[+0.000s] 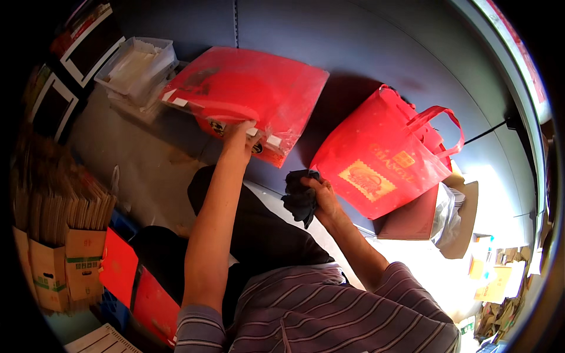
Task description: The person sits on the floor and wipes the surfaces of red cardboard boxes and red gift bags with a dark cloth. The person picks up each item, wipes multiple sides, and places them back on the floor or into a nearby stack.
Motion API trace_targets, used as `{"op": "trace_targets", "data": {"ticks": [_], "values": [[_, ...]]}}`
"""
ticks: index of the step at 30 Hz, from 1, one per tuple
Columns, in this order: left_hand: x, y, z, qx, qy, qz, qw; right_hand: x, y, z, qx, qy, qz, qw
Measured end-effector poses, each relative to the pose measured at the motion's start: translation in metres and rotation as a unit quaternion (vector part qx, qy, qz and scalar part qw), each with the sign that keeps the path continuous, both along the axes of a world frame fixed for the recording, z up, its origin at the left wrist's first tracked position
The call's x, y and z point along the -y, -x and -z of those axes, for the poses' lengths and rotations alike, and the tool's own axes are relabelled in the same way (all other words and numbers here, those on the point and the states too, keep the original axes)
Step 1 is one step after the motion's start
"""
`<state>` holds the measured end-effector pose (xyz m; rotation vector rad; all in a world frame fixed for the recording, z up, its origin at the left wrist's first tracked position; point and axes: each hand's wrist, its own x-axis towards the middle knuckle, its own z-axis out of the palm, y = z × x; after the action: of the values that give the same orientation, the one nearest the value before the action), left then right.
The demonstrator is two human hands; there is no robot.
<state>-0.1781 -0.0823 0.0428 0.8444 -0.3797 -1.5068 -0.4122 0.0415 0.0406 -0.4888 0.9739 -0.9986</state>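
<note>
My left hand (242,134) grips the near edge of a wide, flat red packet (260,84). Clear plastic film covers the packet, and small white pieces show along its near edge. Dark smudges mark its upper left part. Crumpled in my right hand (324,196) is a black cloth (301,196), held a little below and right of the packet. Just beyond that hand stands a large red bag (375,163) with a loop handle and yellow printing; it leans to the right, and red material shows at its mouth.
A clear plastic bin (137,70) with pale sheets stands at the upper left. Flattened cardboard (66,212) fills cartons at the left, near red panels (119,264). A cardboard box (412,220) with plastic wrapping sits under the red bag. Grey panels (309,31) form the back.
</note>
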Motion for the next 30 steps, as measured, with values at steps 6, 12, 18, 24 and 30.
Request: {"op": "trace_targets", "data": {"ticks": [6,12,18,24,30], "values": [[-0.027,0.01,-0.015,-0.026,-0.04,-0.01,0.999,-0.008,0.0,0.002,-0.016,-0.003,-0.003,1.0],[-0.033,0.0,-0.035,-0.047,-0.041,-0.028,0.998,-0.009,-0.01,-0.013,-0.02,-0.003,-0.012,1.0],[-0.035,-0.01,-0.034,-0.074,-0.03,-0.055,0.995,-0.01,-0.017,-0.016,-0.023,-0.002,-0.016,1.0],[-0.043,-0.01,-0.034,-0.065,-0.022,-0.057,0.996,-0.006,-0.011,-0.009,-0.057,0.042,-0.046,0.996],[-0.11,0.011,-0.044,0.038,-0.057,-0.019,0.997,0.003,-0.028,-0.052,-0.209,0.158,-0.125,0.957]]}}
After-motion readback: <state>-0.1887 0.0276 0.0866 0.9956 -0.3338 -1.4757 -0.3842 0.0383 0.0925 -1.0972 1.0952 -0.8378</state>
